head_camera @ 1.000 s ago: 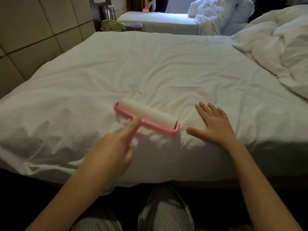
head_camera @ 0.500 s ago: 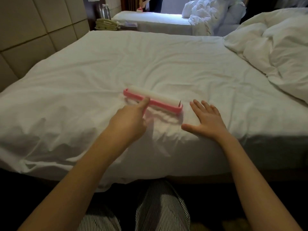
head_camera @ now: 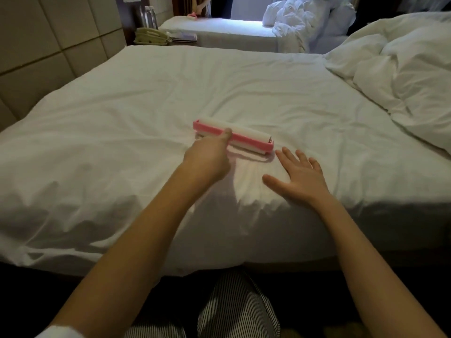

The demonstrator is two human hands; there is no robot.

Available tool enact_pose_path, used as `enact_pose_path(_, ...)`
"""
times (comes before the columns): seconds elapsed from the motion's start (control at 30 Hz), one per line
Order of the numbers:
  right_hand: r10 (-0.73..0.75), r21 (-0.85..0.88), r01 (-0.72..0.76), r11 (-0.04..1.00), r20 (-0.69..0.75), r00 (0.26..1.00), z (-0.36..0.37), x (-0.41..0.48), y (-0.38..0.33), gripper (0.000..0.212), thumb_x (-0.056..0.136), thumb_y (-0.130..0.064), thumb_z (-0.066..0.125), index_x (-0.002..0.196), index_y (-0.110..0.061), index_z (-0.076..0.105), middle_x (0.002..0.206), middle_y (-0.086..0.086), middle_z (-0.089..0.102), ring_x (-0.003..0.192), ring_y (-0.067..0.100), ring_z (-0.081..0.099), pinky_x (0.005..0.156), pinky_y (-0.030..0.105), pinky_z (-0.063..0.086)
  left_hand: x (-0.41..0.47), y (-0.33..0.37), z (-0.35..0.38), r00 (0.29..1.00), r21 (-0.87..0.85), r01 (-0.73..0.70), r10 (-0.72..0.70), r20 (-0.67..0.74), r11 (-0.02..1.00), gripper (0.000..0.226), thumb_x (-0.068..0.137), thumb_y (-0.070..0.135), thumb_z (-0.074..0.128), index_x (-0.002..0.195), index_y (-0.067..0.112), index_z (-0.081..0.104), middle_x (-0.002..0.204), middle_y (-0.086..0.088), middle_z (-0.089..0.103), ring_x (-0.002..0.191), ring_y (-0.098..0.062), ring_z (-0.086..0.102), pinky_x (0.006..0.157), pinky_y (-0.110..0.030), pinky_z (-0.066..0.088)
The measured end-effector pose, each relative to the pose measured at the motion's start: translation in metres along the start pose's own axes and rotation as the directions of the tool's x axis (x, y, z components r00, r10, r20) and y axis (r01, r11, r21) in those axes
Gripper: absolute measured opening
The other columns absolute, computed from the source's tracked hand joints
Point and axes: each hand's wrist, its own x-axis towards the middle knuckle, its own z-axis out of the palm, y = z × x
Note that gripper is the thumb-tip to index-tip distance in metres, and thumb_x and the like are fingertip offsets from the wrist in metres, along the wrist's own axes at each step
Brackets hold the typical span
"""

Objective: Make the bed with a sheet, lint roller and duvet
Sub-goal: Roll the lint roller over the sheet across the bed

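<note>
Could not see the handle of the pink-framed, white-roll lint roller [head_camera: 246, 139], covered by the left hand [head_camera: 207, 159], nor most of that hand's fingers. Lost the crumpled white duvet [head_camera: 402, 76] past the right edge. Caught only an arm of the far person [head_camera: 199, 7], cut off at the top. Failed to make out labels on the small clear bottles [head_camera: 148, 17].
</note>
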Motion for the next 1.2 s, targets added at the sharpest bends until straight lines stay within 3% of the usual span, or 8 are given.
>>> enact_pose_path(0.2,0.027,-0.034,-0.021,0.999,0.184,0.983,-0.016,0.018,-0.006,0.106,0.072,-0.085,0.031,0.151,-0.025,-0.005,0.158,-0.007,-0.010,0.145,0.024,-0.011,0.116,0.049,-0.007,-0.063,-0.017,-0.008,0.999,0.116,0.029,-0.034,0.035,0.993,0.067,0.091,0.023,0.041,0.148,0.035,0.009,0.129,-0.014,0.051,0.110,-0.033,0.052,0.078,-0.032,0.039)
enact_pose_path(0.37,0.005,-0.070,0.018,0.997,0.314,0.949,-0.025,0.029,-0.003,0.109,0.074,-0.081,0.038,0.150,-0.021,-0.013,0.157,-0.002,-0.018,0.144,0.026,-0.018,0.116,0.048,-0.009,-0.011,-0.010,-0.015,1.000,0.116,0.005,-0.007,0.021,0.993,0.062,0.091,0.017,0.042,0.148,0.028,0.019,0.133,-0.013,0.050,0.115,-0.033,0.050,0.089,-0.037,0.042)
enact_pose_path(0.63,0.002,0.031,-0.012,0.999,0.280,0.960,-0.022,0.061,-0.014,0.106,0.074,-0.079,0.036,0.151,-0.020,-0.009,0.158,0.004,-0.014,0.144,0.030,-0.017,0.116,0.050,-0.010,0.038,0.008,-0.020,0.999,0.080,-0.016,0.012,0.047,0.997,0.057,0.091,0.008,0.040,0.145,0.020,0.026,0.130,-0.011,0.052,0.107,-0.026,0.053,0.079,-0.033,0.042)
enact_pose_path(0.73,0.054,0.048,-0.065,0.997,0.202,0.978,-0.012,0.067,-0.017,0.123,0.056,-0.086,0.027,0.151,-0.014,-0.006,0.158,0.005,-0.011,0.145,0.024,-0.013,0.115,0.047,-0.009,0.014,-0.017,-0.027,0.996,0.121,-0.045,0.035,0.087,0.992,0.052,0.091,0.012,0.042,0.140,0.026,0.033,0.121,-0.007,0.055,0.084,-0.019,0.044,0.071,-0.029,0.036)
enact_pose_path(0.8,0.059,0.073,-0.074,0.995,0.186,0.981,-0.009,0.069,-0.016,0.126,0.051,-0.086,0.027,0.150,-0.016,-0.008,0.158,0.004,-0.013,0.145,0.021,-0.015,0.115,0.045,-0.011,0.027,-0.024,-0.032,0.996,0.162,-0.055,0.042,0.084,0.985,0.051,0.089,0.012,0.043,0.137,0.029,0.035,0.119,-0.008,0.056,0.086,-0.024,0.047,0.070,-0.031,0.035)
enact_pose_path(1.0,0.136,0.120,-0.153,0.981,0.144,0.980,0.000,0.079,-0.011,0.108,0.076,-0.080,0.038,0.150,-0.017,-0.011,0.158,0.002,-0.014,0.145,0.018,-0.014,0.115,0.044,-0.009,0.130,0.011,-0.009,0.974,0.048,-0.211,0.206,0.098,0.976,0.052,0.091,0.004,0.040,0.141,0.013,0.030,0.125,-0.015,0.053,0.099,-0.028,0.055,0.066,-0.031,0.039)
enact_pose_path(1.1,0.243,0.127,-0.255,0.959,0.103,0.964,0.002,0.093,-0.012,0.103,0.078,-0.078,0.032,0.151,-0.016,-0.006,0.159,0.001,-0.010,0.145,0.020,-0.011,0.115,0.045,-0.006,0.146,0.009,-0.005,0.961,-0.002,-0.250,0.249,0.118,0.968,0.054,0.091,0.005,0.041,0.143,0.015,0.029,0.121,-0.014,0.054,0.077,-0.021,0.059,0.052,-0.023,0.041)
enact_pose_path(1.2,0.295,0.117,-0.304,0.945,0.092,0.951,0.003,0.101,-0.015,0.106,0.075,-0.081,0.033,0.152,-0.018,-0.003,0.159,-0.001,-0.008,0.145,0.021,-0.012,0.115,0.046,-0.006,0.133,-0.018,-0.023,0.944,0.038,-0.292,0.282,0.174,0.956,0.039,0.088,0.006,0.042,0.124,0.020,0.044,0.094,-0.006,0.054,0.047,-0.017,0.055,0.031,-0.019,0.034)
